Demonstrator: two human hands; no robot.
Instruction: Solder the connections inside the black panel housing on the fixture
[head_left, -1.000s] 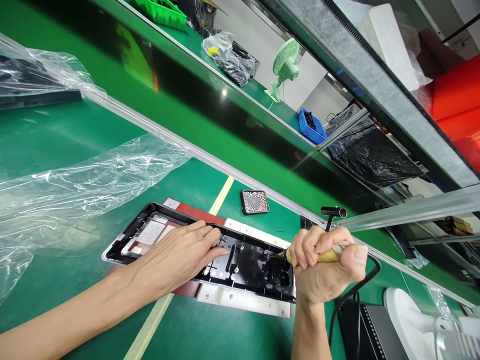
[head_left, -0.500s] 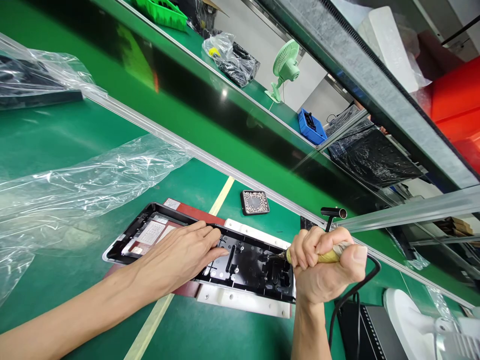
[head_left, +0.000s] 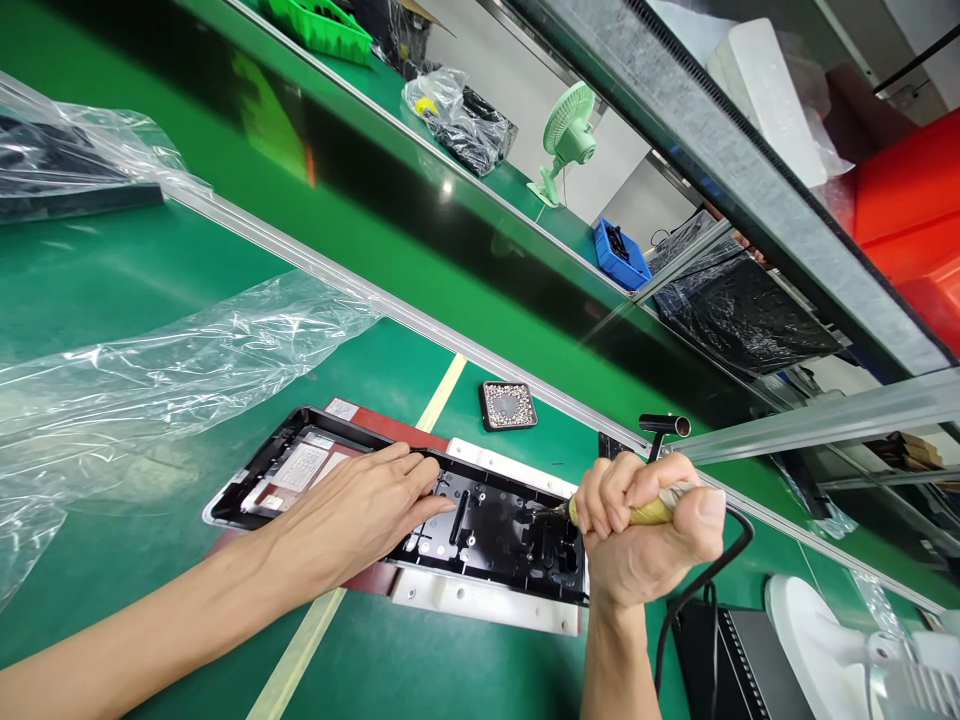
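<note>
A long black plastic housing (head_left: 491, 540) with a windowed left end lies in a fixture with white side strips (head_left: 487, 600) on the green bench. My left hand (head_left: 379, 500) rests across the housing's middle, fingers stretched out and touching it. My right hand (head_left: 637, 540) is closed around the yellow handle of a corded soldering iron (head_left: 654, 511). The iron points left, and its thin metal tip reaches into the right part of the housing; what exactly it touches is too small to tell. Behind the housing sits a small black tray (head_left: 508, 406) of tiny metal pieces.
Clear plastic film (head_left: 165, 380) covers the bench on the left. Behind my right hand stands a black metal tube holder (head_left: 664, 426). A black cord (head_left: 701, 580) loops beside my right wrist, near a white round base (head_left: 814, 640). A metal rail (head_left: 450, 340) crosses behind.
The whole view has shifted very slightly. Both hands, the soldering iron and the housing keep the same places relative to one another.
</note>
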